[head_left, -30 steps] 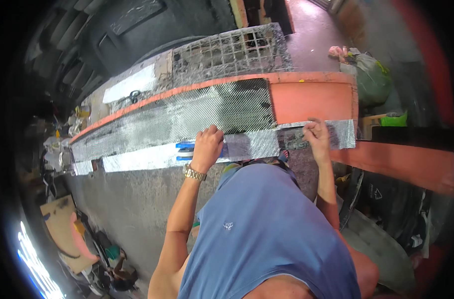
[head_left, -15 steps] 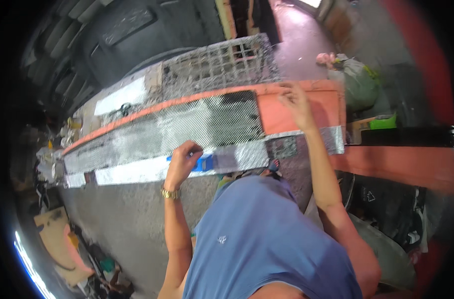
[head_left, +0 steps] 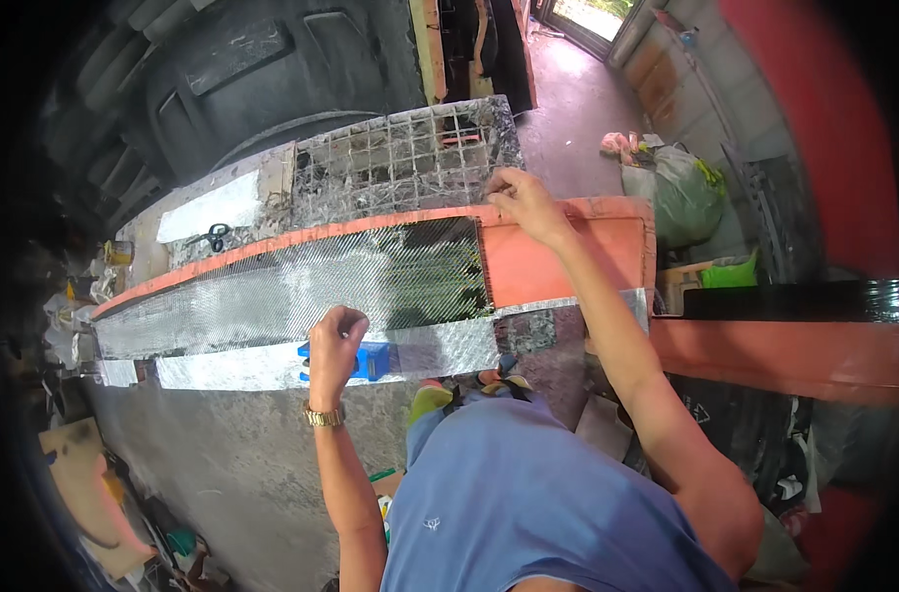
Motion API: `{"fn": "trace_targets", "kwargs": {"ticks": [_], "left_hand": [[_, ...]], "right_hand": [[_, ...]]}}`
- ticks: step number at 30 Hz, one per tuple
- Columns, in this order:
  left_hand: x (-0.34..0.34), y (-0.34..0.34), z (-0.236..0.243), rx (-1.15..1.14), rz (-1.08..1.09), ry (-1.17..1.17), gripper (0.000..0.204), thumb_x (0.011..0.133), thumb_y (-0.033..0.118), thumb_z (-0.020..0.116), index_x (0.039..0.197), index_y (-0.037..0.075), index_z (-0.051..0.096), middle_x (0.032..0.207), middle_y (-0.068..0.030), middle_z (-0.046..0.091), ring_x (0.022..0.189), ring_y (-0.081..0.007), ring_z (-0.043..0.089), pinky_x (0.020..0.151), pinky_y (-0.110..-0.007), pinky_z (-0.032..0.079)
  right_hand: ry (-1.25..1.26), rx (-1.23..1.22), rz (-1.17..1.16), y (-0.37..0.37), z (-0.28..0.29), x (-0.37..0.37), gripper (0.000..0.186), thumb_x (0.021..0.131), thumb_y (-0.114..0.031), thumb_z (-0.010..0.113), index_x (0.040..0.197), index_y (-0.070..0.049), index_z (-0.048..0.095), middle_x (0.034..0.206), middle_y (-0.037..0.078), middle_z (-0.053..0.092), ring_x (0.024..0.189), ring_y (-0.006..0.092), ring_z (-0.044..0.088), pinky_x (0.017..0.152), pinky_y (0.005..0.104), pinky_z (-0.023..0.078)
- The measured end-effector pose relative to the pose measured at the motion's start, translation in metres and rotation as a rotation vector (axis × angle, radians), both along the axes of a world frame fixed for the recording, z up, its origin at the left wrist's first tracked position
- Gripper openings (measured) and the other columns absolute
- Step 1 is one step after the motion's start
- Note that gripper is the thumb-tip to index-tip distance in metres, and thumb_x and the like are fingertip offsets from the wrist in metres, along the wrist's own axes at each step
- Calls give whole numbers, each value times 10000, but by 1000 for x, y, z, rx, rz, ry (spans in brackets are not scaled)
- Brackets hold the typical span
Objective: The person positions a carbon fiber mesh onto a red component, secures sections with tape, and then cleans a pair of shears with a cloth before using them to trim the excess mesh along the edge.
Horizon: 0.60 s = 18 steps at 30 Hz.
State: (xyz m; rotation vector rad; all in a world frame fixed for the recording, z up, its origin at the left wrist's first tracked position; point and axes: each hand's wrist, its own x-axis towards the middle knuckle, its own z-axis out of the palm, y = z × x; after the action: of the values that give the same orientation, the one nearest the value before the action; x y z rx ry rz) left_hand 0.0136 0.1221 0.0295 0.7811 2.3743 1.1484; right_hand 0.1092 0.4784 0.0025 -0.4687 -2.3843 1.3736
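Observation:
A long orange mould point(head_left: 568, 257) lies across in front of me, with black-and-silver woven fabric point(head_left: 272, 291) over its middle and left. My right hand point(head_left: 528, 205) is at its far edge, near the right end of the fabric. Its fingers are pinched together, and what they hold, if anything, is too small to tell. My left hand point(head_left: 338, 337) hovers by the near edge with its fingers curled closed; their contents are hidden. Behind and beside that hand, a blue plastic object point(head_left: 373, 362) rests on the whitish strip point(head_left: 223, 370) along the near side, partly covered by the hand.
Beyond the mould stands a bench with a wire grid point(head_left: 390, 158), black-handled scissors point(head_left: 216, 235) and a white sheet point(head_left: 210, 207). A large black moulded panel point(head_left: 252, 79) leans behind. To the right are a stuffed green sack point(head_left: 676, 192) and another orange piece point(head_left: 775, 355).
My right hand has moved left along the far edge to the fabric's right end, its fingers drawing together. My left hand stays near the blue object. The view has shifted and sharpened.

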Motion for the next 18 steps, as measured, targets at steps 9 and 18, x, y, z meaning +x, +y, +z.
{"fn": "trace_targets", "kwargs": {"ticks": [9,18], "left_hand": [[-9,2,-26,68,-22,8,96,800,-2,677,872,-3,614,834,-115,599,747,-260,590,693,-380,462],[-14,-1,-47,44,5,-155,75,811,-24,664,880,-33,635,787,-129,647,710,-230,622,660,-330,476]], "right_hand": [[-198,-108,-95,-9,-18,13,128,853,-30,644,970,21,637,891,74,631,808,139,616,730,291,498],[-223,-46,-50,-12,-37,2,109,877,-27,640,968,33,635,923,74,654,830,137,638,737,277,497]]}}
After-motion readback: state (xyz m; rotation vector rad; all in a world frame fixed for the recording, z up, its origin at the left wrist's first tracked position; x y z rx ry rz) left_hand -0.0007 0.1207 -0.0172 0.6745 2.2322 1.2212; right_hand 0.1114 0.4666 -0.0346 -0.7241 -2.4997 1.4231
